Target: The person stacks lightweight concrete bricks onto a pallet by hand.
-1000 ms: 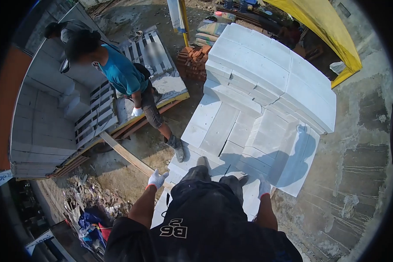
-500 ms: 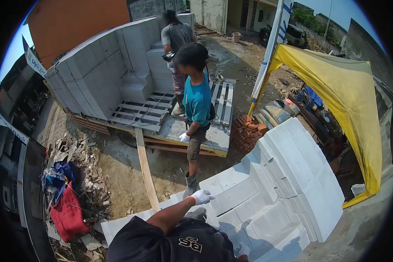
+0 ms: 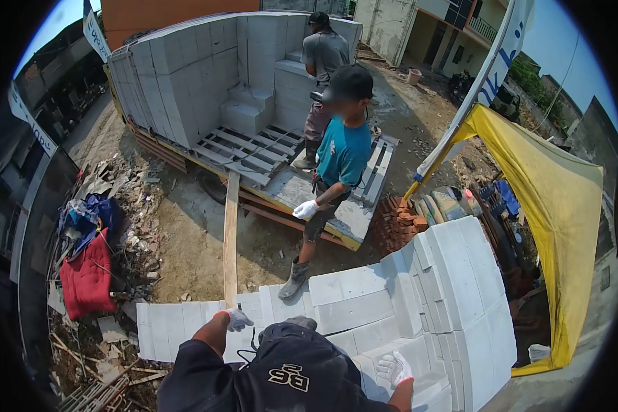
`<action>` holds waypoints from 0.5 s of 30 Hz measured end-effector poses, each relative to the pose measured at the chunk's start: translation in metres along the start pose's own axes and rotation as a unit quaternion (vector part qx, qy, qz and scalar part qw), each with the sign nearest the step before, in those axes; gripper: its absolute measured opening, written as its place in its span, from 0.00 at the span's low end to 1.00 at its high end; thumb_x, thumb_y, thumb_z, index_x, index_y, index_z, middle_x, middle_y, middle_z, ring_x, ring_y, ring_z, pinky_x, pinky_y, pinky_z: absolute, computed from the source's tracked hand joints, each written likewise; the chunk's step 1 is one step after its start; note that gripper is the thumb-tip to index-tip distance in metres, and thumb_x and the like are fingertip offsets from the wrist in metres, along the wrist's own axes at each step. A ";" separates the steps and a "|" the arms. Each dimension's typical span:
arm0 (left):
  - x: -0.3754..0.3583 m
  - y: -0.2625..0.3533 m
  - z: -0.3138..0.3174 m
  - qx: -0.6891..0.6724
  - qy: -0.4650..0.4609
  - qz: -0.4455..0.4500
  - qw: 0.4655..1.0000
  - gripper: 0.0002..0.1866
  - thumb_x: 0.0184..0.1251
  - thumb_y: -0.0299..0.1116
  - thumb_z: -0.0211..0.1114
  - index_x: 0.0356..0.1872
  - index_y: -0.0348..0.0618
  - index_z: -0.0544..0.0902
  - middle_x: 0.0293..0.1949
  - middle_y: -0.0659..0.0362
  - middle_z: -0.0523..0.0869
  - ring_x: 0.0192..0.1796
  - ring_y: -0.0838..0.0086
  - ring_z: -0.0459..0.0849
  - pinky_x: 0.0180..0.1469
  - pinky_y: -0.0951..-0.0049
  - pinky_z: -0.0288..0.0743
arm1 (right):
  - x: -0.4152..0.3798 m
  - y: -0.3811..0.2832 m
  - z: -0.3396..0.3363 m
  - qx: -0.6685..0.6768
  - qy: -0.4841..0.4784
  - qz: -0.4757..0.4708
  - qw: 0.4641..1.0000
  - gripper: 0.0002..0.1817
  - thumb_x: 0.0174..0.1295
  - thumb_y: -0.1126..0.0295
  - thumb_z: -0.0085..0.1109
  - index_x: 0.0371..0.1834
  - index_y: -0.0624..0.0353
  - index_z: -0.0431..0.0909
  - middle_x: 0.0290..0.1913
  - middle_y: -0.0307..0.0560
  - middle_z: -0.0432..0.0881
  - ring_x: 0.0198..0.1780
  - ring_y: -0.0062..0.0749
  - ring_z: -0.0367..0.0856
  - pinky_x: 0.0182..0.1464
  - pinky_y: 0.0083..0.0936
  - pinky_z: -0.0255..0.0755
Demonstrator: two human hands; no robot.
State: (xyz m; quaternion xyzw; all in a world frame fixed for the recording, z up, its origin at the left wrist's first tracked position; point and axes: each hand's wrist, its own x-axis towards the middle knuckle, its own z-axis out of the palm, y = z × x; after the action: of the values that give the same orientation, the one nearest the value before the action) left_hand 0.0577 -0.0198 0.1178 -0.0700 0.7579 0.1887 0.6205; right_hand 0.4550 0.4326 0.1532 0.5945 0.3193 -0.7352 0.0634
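My left hand [image 3: 238, 319], in a white glove, is over the row of pale blocks [image 3: 161, 329] beside the lower end of a wooden plank [image 3: 231, 240]. Its fingers are loosely extended, and nothing shows in them. My right hand [image 3: 395, 369], also gloved, has its fingers spread above the stepped white blocks [image 3: 353, 316] to the right. My dark shirt [image 3: 288, 371] fills the bottom middle. The plank runs from these blocks up to the truck bed [image 3: 302, 189].
A person in a teal shirt [image 3: 340, 154] stands with one boot [image 3: 294, 278] on the blocks. Behind, a person in grey [image 3: 326, 58] is by the stacked blocks [image 3: 199, 75]. Red bricks [image 3: 395, 223], a yellow tarp [image 3: 563, 226] and rubble [image 3: 134, 226] lie around.
The view has shifted. My left hand has moved left toward the plank's lower end. My right hand has come further into view, fingers spread. The teal-shirted person's gloved hand is raised slightly.
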 end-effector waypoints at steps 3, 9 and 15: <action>-0.004 -0.008 0.000 0.012 0.017 0.042 0.999 0.41 0.57 0.56 0.69 0.66 0.37 0.71 0.60 0.49 0.80 0.62 0.61 0.78 0.65 0.67 0.69 | 0.017 -0.038 0.011 -0.350 0.131 -0.233 0.898 0.30 0.64 0.45 0.55 0.55 0.63 0.75 0.43 0.55 0.81 0.44 0.50 0.80 0.48 0.47 0.72; 0.076 0.030 0.026 -0.253 0.154 0.050 0.954 0.42 0.62 0.59 0.62 0.67 0.34 0.70 0.63 0.43 0.77 0.65 0.56 0.76 0.67 0.65 0.66 | 0.085 -0.011 0.018 -0.103 0.138 -0.136 0.976 0.31 0.62 0.47 0.59 0.63 0.53 0.73 0.52 0.56 0.79 0.51 0.51 0.79 0.51 0.51 0.69; 0.085 0.086 0.031 -0.036 0.074 0.212 0.974 0.35 0.63 0.60 0.60 0.59 0.39 0.80 0.57 0.45 0.82 0.61 0.56 0.80 0.64 0.64 0.69 | 0.055 0.113 0.054 -0.073 0.142 -0.001 0.987 0.15 0.63 0.58 0.64 0.45 0.57 0.81 0.28 0.42 0.80 0.26 0.30 0.77 0.25 0.28 0.72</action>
State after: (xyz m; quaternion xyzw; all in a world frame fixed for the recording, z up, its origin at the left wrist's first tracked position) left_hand 0.0386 0.0816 0.0477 0.0564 0.7918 0.3380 0.5056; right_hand 0.4480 0.3300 0.0630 0.6861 0.3781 -0.6186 0.0599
